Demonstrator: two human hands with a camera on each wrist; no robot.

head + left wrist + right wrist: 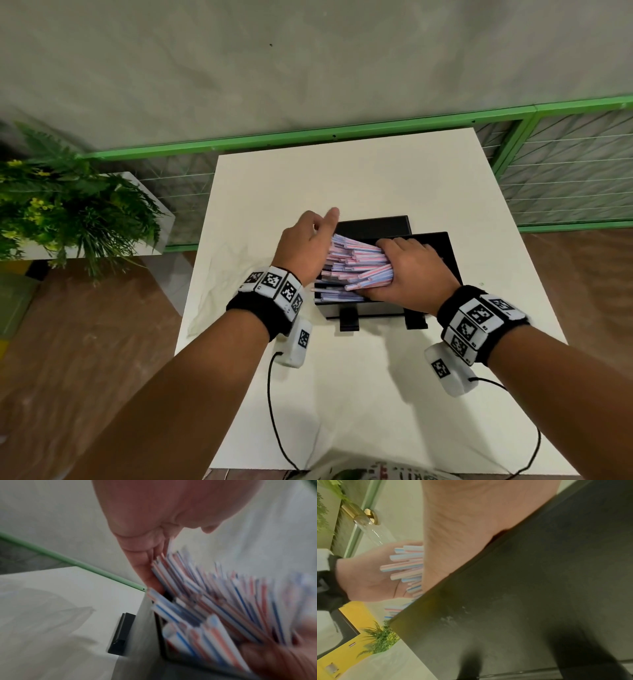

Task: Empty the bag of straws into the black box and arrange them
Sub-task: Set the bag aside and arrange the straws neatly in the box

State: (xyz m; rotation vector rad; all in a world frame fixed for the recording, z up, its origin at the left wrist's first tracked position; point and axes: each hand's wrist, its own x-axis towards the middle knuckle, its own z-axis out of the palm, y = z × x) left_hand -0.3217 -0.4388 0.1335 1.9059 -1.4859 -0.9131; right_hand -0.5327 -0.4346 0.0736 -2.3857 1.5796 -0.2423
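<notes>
While the right hand (407,270) clasps a fanned bundle of striped straws (356,265) in the black box (442,246), the flat, unclosed left hand (305,246) squares their ends; emptying looks done, arranging remains.

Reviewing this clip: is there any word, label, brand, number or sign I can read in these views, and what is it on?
No readable text in any view.
Wristbands: black-and-white square marker patterns only, no letters or numbers.
Printed item at the bottom edge of the head view: red marks, too blurred and cut off to read.
Straws and black box: no lettering seen.
</notes>
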